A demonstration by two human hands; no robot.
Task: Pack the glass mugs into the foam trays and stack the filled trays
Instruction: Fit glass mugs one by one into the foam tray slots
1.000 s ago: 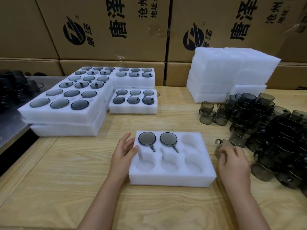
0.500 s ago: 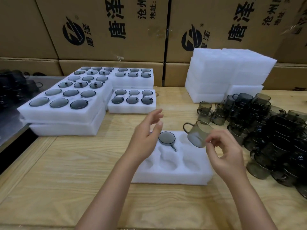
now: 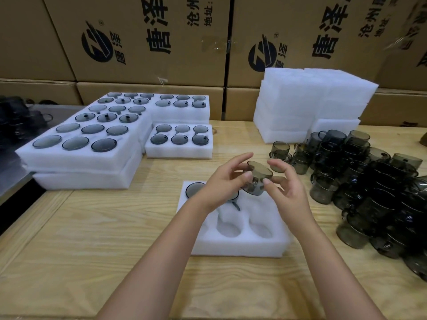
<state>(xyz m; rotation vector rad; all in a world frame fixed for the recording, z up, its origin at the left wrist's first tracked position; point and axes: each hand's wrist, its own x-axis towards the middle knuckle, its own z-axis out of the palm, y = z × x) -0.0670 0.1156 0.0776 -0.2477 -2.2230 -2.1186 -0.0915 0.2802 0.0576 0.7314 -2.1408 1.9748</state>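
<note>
While the glass mug [image 3: 257, 179] hangs tilted in the air above the far right corner of the foam tray [image 3: 231, 249], both hands grip it. The left hand [image 3: 221, 184] pinches it between thumb and curled fingers, and the right hand [image 3: 287, 190] pinches its other side with thumb and forefinger. The tray lies on the wooden table [image 3: 92, 239], just in front of the person. Its far row holds 2 packed mugs [image 3: 195, 189], the second partly hidden by the left hand. A pile of loose mugs [image 3: 369, 181] lies to the right of the tray. Filled trays [image 3: 80, 146] stand stacked at the far left, a stack of white foam [image 3: 312, 107] stands at the far right, and cardboard boxes [image 3: 150, 42] stand behind.
</note>
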